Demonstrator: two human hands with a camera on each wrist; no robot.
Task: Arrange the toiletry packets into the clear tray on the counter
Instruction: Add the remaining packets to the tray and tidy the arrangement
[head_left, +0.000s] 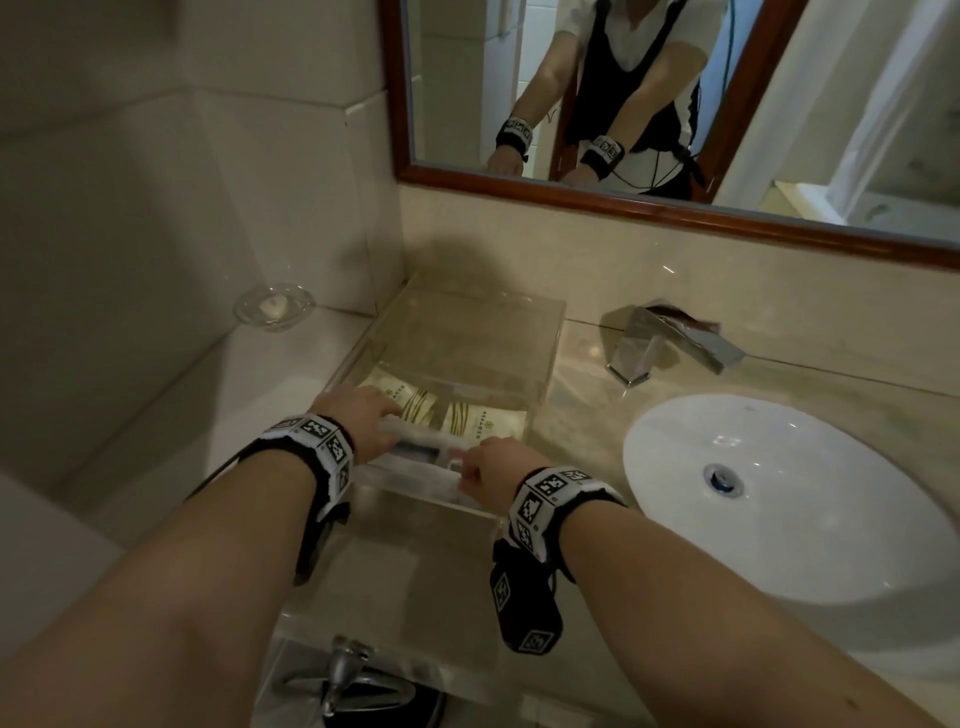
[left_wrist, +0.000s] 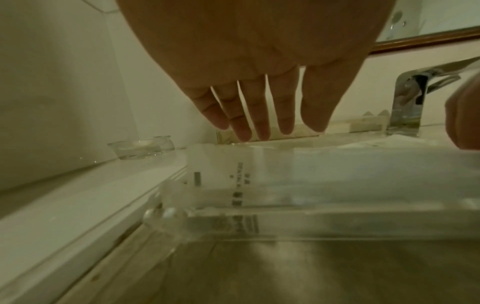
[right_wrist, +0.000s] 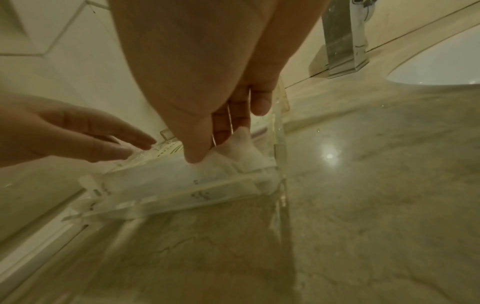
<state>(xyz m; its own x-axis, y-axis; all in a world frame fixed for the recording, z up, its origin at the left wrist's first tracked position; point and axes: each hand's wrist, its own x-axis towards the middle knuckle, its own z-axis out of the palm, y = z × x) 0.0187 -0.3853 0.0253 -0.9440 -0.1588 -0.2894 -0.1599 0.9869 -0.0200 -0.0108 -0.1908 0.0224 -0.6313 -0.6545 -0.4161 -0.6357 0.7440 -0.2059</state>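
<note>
A clear tray stands on the counter against the back wall. Two cream packets with gold stripes lie side by side in its near half. A long white packet lies crosswise just inside the tray's front wall. My right hand pinches the packet's right end between thumb and fingers. At the packet's left end, my left hand hovers with straight fingers, its fingertips at the packet's upper edge.
A glass soap dish sits left of the tray by the tiled wall. A chrome faucet and a white basin lie to the right. A framed mirror hangs above. Another metal tap shows below the counter's front edge.
</note>
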